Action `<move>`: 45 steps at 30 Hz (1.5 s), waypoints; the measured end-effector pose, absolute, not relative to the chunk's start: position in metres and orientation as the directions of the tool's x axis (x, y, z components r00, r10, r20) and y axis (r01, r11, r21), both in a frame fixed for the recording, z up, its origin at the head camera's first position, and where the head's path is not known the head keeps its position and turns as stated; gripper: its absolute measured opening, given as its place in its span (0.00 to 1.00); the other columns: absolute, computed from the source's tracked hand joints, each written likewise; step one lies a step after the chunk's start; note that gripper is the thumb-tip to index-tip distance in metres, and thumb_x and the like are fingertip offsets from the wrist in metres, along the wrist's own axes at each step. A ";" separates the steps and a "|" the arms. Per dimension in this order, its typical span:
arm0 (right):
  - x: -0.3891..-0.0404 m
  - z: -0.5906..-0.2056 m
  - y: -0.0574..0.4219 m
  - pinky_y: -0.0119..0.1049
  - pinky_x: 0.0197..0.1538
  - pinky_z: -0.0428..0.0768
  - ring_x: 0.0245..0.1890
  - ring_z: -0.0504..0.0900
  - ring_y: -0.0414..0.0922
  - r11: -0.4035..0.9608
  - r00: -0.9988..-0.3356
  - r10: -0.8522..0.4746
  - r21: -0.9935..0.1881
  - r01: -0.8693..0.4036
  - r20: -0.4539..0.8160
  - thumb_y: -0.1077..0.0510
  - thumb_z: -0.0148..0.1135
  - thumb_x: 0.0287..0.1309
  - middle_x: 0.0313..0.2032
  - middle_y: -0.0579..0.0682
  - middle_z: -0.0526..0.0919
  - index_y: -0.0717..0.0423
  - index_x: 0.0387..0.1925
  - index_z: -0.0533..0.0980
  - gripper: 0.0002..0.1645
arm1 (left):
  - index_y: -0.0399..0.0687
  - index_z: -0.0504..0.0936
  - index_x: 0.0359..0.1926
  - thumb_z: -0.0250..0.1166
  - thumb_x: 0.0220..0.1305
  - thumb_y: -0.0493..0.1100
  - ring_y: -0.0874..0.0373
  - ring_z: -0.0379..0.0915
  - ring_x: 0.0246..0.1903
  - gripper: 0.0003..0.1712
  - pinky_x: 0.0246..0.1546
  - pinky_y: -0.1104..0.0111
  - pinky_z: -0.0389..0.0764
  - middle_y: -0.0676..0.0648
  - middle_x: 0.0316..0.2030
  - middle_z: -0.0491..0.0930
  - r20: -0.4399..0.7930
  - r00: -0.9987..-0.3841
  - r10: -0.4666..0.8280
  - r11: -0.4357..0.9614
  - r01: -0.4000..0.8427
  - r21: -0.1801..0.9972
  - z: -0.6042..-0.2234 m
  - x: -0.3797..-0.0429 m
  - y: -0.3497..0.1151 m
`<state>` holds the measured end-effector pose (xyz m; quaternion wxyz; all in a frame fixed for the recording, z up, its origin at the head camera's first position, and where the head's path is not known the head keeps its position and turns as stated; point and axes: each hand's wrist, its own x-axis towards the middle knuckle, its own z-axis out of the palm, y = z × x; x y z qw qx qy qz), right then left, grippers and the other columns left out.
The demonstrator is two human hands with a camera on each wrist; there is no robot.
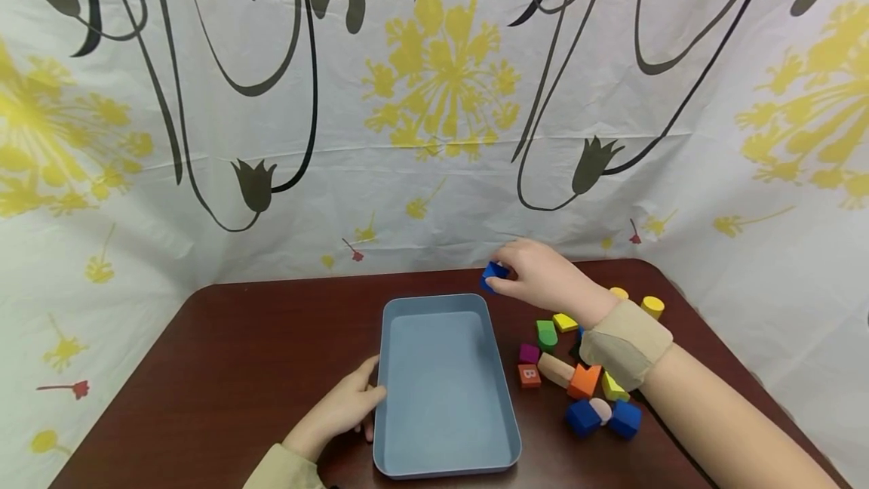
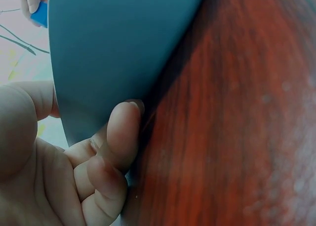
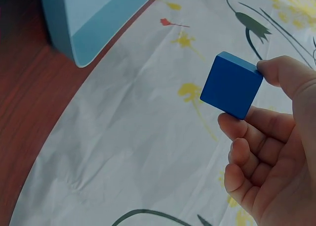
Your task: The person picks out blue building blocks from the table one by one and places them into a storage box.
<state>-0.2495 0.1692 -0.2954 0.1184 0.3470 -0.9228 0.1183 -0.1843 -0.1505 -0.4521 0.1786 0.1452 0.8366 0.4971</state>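
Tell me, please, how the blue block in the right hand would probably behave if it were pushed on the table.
The blue block looks stiff: its edges are straight though the right hand pinches it. It is probably light, being small beside that hand. Its flat faces suggest sliding on the table rather than rolling.

Curtained nook: flower-print sheet [image 1: 434, 202] around a dark table [image 1: 271, 353]
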 end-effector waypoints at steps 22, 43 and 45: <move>-0.258 -0.285 0.127 0.34 0.31 0.71 0.30 0.70 0.39 0.716 -0.725 -0.621 -0.159 -0.679 0.299 0.48 0.58 0.58 0.27 0.42 0.74 0.51 0.36 0.76 0.11 | 0.37 0.45 0.69 0.47 0.63 0.39 0.51 0.72 0.09 0.36 0.08 0.68 0.67 0.44 0.13 0.75 -0.152 -0.894 0.421 0.465 0.068 0.883 -0.453 -0.184 -0.151; -0.272 -0.298 0.093 0.34 0.30 0.71 0.28 0.70 0.40 0.698 -0.756 -0.584 -0.293 -0.653 0.294 0.48 0.59 0.58 0.28 0.41 0.75 0.52 0.37 0.77 0.12 | 0.37 0.45 0.68 0.47 0.63 0.39 0.51 0.72 0.09 0.35 0.08 0.67 0.68 0.44 0.13 0.76 -0.158 -0.896 0.416 0.469 0.063 0.881 -0.453 -0.185 -0.150; -0.273 -0.300 0.091 0.33 0.28 0.70 0.27 0.70 0.40 0.699 -0.760 -0.579 -0.301 -0.649 0.294 0.48 0.59 0.58 0.26 0.41 0.74 0.51 0.36 0.77 0.11 | 0.37 0.45 0.68 0.47 0.63 0.39 0.51 0.71 0.09 0.35 0.08 0.67 0.67 0.44 0.13 0.75 -0.154 -0.897 0.415 0.470 0.066 0.880 -0.453 -0.185 -0.150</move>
